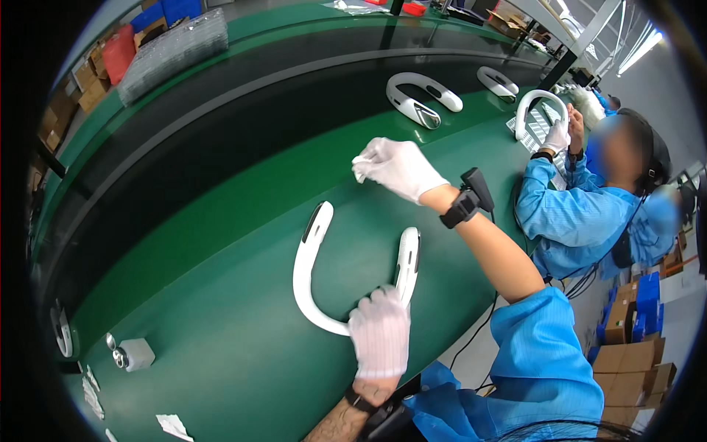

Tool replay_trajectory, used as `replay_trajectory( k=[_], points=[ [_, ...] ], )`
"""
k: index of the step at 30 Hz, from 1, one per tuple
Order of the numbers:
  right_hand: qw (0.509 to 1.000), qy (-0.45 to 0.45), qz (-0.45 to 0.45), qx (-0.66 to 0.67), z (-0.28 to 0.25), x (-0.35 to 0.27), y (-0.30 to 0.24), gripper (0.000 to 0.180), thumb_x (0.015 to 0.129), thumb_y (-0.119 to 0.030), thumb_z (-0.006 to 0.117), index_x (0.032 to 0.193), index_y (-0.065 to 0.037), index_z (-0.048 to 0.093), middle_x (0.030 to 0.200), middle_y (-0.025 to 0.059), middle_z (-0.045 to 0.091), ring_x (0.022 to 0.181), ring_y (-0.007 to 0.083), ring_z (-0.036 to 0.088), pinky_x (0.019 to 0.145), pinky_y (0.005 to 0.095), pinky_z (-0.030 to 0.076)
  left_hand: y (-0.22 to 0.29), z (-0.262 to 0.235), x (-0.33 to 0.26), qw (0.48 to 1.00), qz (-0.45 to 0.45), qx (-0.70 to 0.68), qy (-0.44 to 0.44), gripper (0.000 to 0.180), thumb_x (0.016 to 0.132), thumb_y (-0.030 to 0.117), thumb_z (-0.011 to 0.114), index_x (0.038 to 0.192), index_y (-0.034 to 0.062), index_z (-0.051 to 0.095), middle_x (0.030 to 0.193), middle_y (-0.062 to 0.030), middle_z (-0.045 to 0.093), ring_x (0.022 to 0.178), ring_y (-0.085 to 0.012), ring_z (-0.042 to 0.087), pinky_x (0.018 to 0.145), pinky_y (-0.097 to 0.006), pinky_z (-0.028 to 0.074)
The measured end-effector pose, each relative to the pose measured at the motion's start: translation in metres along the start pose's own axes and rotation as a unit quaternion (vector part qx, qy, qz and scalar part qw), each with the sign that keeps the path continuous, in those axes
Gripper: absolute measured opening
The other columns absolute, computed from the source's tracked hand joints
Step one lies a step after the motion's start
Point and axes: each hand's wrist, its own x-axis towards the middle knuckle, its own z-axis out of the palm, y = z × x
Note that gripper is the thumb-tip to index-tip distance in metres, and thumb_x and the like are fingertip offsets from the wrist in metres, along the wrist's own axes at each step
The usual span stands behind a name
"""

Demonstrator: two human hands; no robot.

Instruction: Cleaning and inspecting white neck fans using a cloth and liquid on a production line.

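Observation:
A white U-shaped neck fan (303, 278) lies on the green table in front of me, its two arms pointing away. My left hand (379, 335), in a white glove, is closed over the fan's near curve by its right arm. Above the fan's far ends, my right hand (398, 168) is raised, also gloved in white, with fingertips pinched together. A small white bit shows at those fingertips, too blurred against the glove to name.
At the left stand a bottle with a metal top (135, 355) and crumpled white scraps (174, 426). Along the dark conveyor belt (243, 140) beyond sit more neck fans (412, 96). To the right, a co-worker in blue (582, 214) holds another neck fan (524, 114).

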Motion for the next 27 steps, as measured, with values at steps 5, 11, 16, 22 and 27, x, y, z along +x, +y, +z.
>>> replay_trajectory(
  k=[5,11,16,22,27],
  points=[
    [0.971,-0.031,0.073,0.225,-0.053,-0.024,0.013,0.025,0.101,-0.025,0.072,0.107,-0.001,0.069,0.095,0.0050,0.076,0.075,0.0087,0.064,0.071,0.0254,0.054,-0.012,-0.040,0.002,0.995,0.015,-0.090,0.031,0.040,0.079,0.033,0.089,0.099,0.0065,0.066,0.088,-0.0121,0.072,0.071,-0.0270,0.074,0.064,-0.040,0.060],
    [0.971,-0.071,-0.078,0.215,0.016,-0.077,-0.006,0.013,0.096,-0.010,0.078,0.103,-0.001,0.072,0.095,0.0067,0.077,0.081,0.0108,0.070,0.072,0.0282,0.057,-0.100,-0.114,-0.032,0.649,-0.158,-0.741,0.072,0.039,0.103,0.018,0.067,0.127,-0.0077,0.053,0.065,-0.0004,0.049,0.042,-0.0112,0.045,0.041,-0.026,0.039],
    [0.953,0.012,-0.303,0.009,0.069,-0.070,0.000,0.013,0.089,-0.015,0.081,0.097,-0.008,0.073,0.089,0.0071,0.070,0.079,0.0251,0.068,0.071,0.0368,0.057,-0.121,-0.083,-0.044,0.556,-0.111,-0.812,0.139,0.037,0.112,0.023,0.058,0.131,-0.0070,0.047,0.060,0.0016,0.041,0.037,-0.0099,0.034,0.038,-0.026,0.032],
    [0.923,0.046,-0.370,-0.089,0.084,-0.051,-0.010,0.009,0.085,-0.017,0.079,0.090,-0.016,0.072,0.091,0.0045,0.067,0.085,0.0253,0.067,0.070,0.0383,0.056,-0.134,-0.077,-0.047,0.539,-0.126,-0.823,0.130,0.041,0.113,0.029,0.056,0.130,-0.0074,0.048,0.057,0.0014,0.040,0.035,-0.0110,0.036,0.036,-0.027,0.032],
    [0.897,-0.076,-0.378,-0.216,0.086,-0.070,-0.041,0.007,0.082,-0.018,0.075,0.087,-0.024,0.076,0.086,0.0011,0.061,0.085,0.0219,0.066,0.074,0.0417,0.055,-0.124,-0.091,-0.047,0.620,-0.155,-0.763,0.096,0.052,0.107,0.036,0.066,0.127,-0.0101,0.050,0.056,0.0004,0.042,0.034,-0.0111,0.037,0.034,-0.029,0.032]
  ],
)
